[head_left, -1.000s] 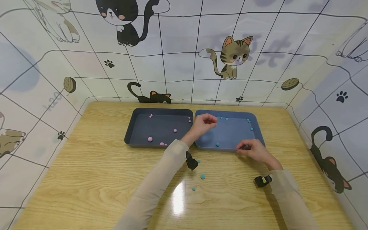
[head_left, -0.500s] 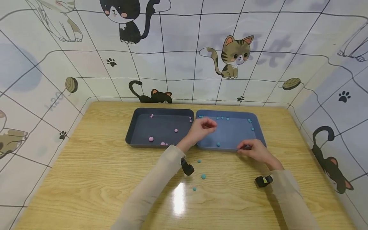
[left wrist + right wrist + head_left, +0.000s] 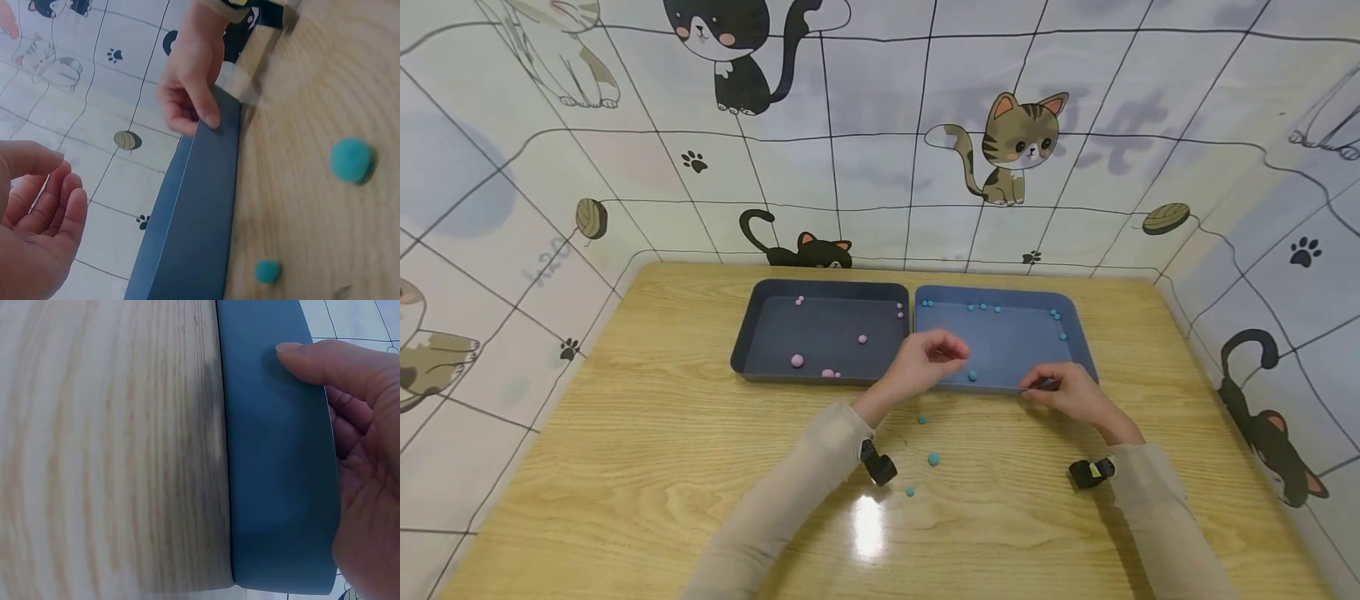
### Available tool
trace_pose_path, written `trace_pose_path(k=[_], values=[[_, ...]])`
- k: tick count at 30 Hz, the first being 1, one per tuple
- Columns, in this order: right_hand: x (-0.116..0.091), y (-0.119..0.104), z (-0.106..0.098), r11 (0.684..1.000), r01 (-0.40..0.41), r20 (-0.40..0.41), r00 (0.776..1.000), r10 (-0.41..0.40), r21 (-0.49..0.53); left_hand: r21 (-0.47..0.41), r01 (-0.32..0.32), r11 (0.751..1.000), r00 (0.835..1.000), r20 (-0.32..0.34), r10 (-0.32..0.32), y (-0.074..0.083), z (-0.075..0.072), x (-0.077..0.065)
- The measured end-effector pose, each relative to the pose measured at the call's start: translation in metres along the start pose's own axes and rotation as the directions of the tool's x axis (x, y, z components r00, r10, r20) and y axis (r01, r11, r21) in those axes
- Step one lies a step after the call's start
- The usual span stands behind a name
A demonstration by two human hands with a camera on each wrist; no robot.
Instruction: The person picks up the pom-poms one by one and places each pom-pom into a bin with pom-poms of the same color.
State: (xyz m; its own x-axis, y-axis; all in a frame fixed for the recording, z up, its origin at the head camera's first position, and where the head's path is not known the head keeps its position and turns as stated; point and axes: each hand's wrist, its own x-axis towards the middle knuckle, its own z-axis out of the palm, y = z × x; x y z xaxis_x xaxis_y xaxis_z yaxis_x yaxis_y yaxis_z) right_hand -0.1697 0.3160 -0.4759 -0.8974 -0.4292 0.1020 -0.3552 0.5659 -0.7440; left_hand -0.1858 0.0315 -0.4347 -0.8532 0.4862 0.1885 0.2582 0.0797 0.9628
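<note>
My right hand [image 3: 1063,392] grips the near wall of a blue tray [image 3: 1015,390] by its right corner. In the right wrist view the thumb [image 3: 306,362] lies on the outer face and the other fingers go behind the rim. Above the tray's near left part hovers my left hand [image 3: 921,362], fingers loosely curved, thumb close to the index finger, with nothing showing between them. Small teal clay balls lie along the tray's far and right sides, and a bigger teal ball [image 3: 972,376] sits near its front wall. On the table are a teal ball [image 3: 933,459] and two smaller ones.
A dark grey tray [image 3: 820,381] stands directly left of the blue one and contains several pink balls [image 3: 797,361] of different sizes. Both trays are on a wooden table [image 3: 625,433], with a cat-patterned backdrop [image 3: 865,167] behind and at the sides.
My left hand has drawn back toward the near side of the blue tray, uncovering small teal balls in its far left corner. The right hand has stayed on the tray wall.
</note>
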Motion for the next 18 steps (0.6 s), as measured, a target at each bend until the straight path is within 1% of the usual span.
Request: trace_pose_path(k=[4,7,9,12,15,18], values=[[0.000,0.002,0.001,1.000,0.014,-0.009,1.000,-0.014,-0.005,-0.020,-0.055,0.998,0.998,0.032,0.056,0.000,0.002,-0.010],[-0.001,0.001,0.001,1.000,0.005,-0.009,1.000,-0.006,-0.016,-0.045,-0.067,0.997,0.996,0.058,0.069,-0.003,0.004,-0.017],[-0.001,0.001,0.002,1.000,0.005,-0.013,1.000,-0.006,-0.029,-0.071,-0.052,0.996,0.995,0.083,0.057,-0.005,0.006,-0.022],[-0.001,0.000,0.003,0.999,0.013,-0.021,1.000,-0.015,-0.050,-0.095,-0.005,0.995,0.993,0.121,0.016,-0.007,0.009,-0.029],[-0.001,0.000,0.003,0.998,0.014,-0.022,1.000,-0.015,-0.055,-0.086,0.031,0.996,0.988,0.153,-0.017,-0.010,0.012,-0.036],[0.000,0.000,0.003,0.999,0.003,-0.016,1.000,-0.004,-0.046,-0.064,0.042,0.997,0.984,0.177,-0.030,-0.014,0.015,-0.042]])
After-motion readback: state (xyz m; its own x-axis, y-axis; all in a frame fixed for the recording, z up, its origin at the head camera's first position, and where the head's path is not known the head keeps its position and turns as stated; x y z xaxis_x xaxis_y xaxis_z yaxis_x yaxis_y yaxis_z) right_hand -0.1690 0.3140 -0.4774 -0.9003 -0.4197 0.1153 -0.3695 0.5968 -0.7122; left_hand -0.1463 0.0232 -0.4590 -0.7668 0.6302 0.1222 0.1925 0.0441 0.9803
